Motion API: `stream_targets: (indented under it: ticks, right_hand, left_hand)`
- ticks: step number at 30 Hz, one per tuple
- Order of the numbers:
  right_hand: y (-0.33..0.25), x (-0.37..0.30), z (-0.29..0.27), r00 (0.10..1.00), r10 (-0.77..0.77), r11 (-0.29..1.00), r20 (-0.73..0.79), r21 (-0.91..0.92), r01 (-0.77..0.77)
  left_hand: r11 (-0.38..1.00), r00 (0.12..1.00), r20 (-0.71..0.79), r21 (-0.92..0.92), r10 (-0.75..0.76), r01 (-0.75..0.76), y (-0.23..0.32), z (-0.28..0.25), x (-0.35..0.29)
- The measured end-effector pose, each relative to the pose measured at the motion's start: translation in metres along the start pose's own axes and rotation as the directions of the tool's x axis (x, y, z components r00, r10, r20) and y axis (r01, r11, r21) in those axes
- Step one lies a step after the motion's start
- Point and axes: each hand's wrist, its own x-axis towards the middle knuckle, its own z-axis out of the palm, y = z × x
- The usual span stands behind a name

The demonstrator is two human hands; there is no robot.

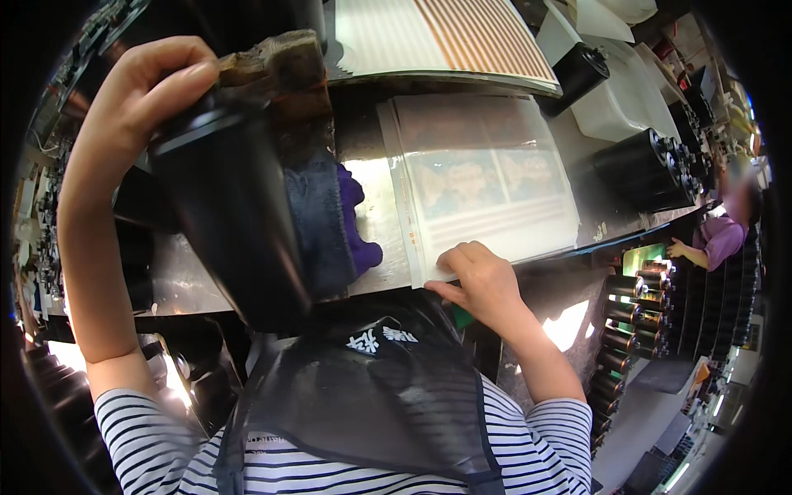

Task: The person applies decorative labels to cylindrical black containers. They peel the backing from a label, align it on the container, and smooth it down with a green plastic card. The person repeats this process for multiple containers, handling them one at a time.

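Note:
My left hand (pixel 153 95), raised at the upper left, is closed around the top end of a black tapered cylinder (pixel 227 198), which looks like a tumbler and tilts down toward my apron. Its grip is partly hidden, and the cylinder's lower end is blurred. My right hand (pixel 483 285) is at the near edge of a stack of translucent printed film sheets (pixel 495 214), fingers on top and thumb at the edge, pinching the corner. Between the hands lies a dark cloth pad (pixel 318 219) with purple material (pixel 359 227) showing from under it. A worn wooden block (pixel 293 62) stands behind the cylinder.
Striped printed sheets (pixel 445 37) lie at the back of the metal table (pixel 590 223). More black cylinders (pixel 643 169) and a white plastic bin (pixel 623 95) stand at the right. Beyond are a rack of black cylinders (pixel 623 330) and a person in a purple top (pixel 726 235).

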Motion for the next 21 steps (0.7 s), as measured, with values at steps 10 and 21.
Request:
stream_targets:
  ticks: [10, 21]
  right_hand:
    - [-0.031, 0.012, 0.008, 0.985, 0.172, 0.957, 0.018, -0.240, -0.162]
    - [-0.034, 0.024, 0.027, 0.945, 0.327, 0.882, -0.024, -0.352, -0.314]
  left_hand:
    - [0.997, 0.938, -0.347, -0.078, -0.016, -0.012, -0.032, 0.024, 0.019]
    - [0.836, 0.897, -0.364, -0.548, -0.249, 0.010, -0.051, 0.059, -0.087]
